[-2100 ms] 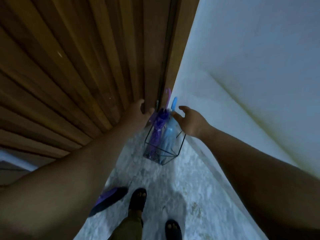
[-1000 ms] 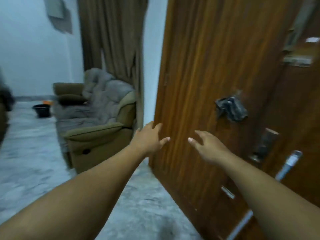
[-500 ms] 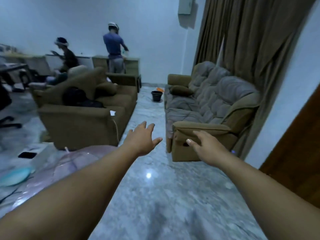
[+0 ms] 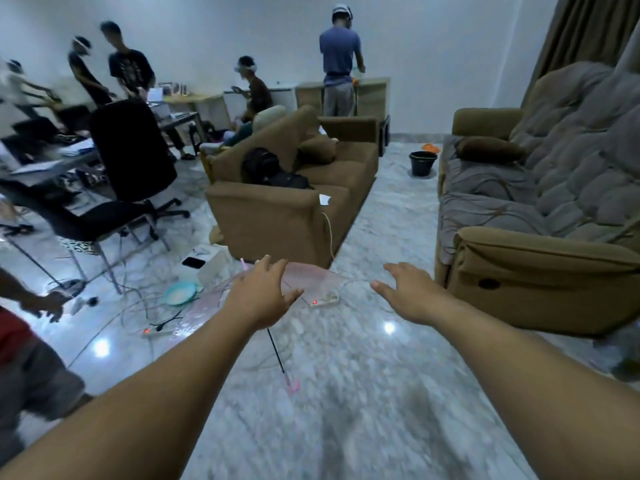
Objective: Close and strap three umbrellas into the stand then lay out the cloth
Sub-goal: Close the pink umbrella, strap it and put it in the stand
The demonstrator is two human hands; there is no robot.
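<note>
A: Left side first. A bystander's arm, an office chair (image 4: 135,161), cables and a teal plate (image 4: 180,294) on the floor (image 4: 346,393).

B: And the task's thing?

A: An open clear pink umbrella (image 4: 318,277) lies on the floor ahead, canopy tipped over. Its dark shaft (image 4: 275,348) runs from under the left hand (image 4: 265,296) back toward the person, ending in a pink hooked handle (image 4: 293,384). So the long axis points roughly toward and away from the person, handle end nearer.

B: Which hand is closer to it?

A: The left. It overlaps the canopy in the head view, though contact cannot be told; likely it hovers above. The right hand (image 4: 410,294) sits well to the right of the shaft, near the grey sofa (image 4: 540,209).

B: Their state?

A: Both released, fingers spread and straight, holding nothing.

B: Judgement?

A: Probably reaching for this umbrella to fold it. The handle looks the easier pick, by the left hand. The stand and the cloth are not in view.
</note>
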